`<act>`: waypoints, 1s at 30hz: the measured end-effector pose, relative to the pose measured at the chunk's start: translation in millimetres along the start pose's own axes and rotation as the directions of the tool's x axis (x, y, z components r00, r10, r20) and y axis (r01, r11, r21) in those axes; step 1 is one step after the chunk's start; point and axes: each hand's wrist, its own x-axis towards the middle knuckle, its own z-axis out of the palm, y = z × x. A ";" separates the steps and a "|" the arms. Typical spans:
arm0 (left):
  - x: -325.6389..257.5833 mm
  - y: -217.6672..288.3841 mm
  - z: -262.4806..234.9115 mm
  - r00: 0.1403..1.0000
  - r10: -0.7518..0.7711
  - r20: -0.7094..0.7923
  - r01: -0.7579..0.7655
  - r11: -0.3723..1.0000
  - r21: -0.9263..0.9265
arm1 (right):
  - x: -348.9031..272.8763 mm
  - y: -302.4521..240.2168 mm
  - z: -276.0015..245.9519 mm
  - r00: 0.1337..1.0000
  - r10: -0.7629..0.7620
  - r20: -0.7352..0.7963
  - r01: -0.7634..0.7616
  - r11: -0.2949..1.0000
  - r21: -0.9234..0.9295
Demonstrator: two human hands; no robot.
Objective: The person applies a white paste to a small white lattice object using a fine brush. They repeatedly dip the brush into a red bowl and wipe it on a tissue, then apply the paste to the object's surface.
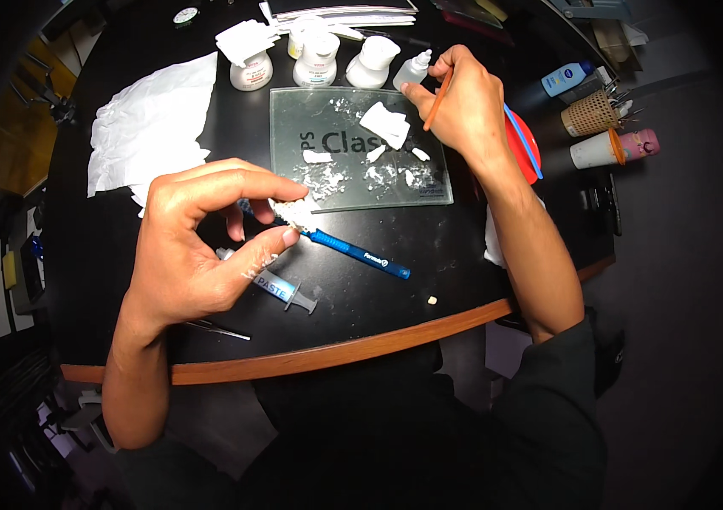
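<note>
My left hand (196,229) pinches a small white crumbly lump (295,212) between thumb and fingertips, and white flecks stick to the thumb. Closed round a slim orange stick (438,102), my right hand (466,102) is over the right edge of a glass slab (293,110). Its thumb and index finger are beside a small white dropper bottle (413,70); whether they touch it I cannot tell. White crumbs and a folded white pad (385,125) lie on the slab. Below the lump are a blue toothbrush-like handle (361,253) and a paste syringe (276,287).
Several white bottles (316,64) line the back of the slab. A crumpled white tissue (153,119) lies at left. On the right are a red dish (525,140) with a blue stick (523,140), a woven pot (587,115) and a white cup (595,151). A wooden edge (353,350) borders the table.
</note>
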 end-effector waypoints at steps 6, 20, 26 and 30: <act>-0.7 -2.9 3.3 0.997 0.036 -0.061 -0.037 0.999 -0.008 | 9.5 7.8 20.3 0.993 0.113 -0.027 -0.110 0.989 0.096; -7.3 -1.4 -0.2 0.999 0.033 -0.030 -0.033 0.999 -0.018 | -46.9 -5.3 -42.8 0.999 -0.023 -0.042 0.041 0.858 0.511; -3.1 2.8 2.8 0.999 0.054 -0.010 -0.054 0.999 0.000 | -101.1 -7.4 -69.5 0.982 -0.066 0.175 0.021 0.970 0.243; -4.2 1.0 2.3 0.999 0.048 -0.010 -0.048 0.999 0.005 | -102.3 -13.6 -69.6 0.969 -0.149 0.195 0.127 0.985 0.120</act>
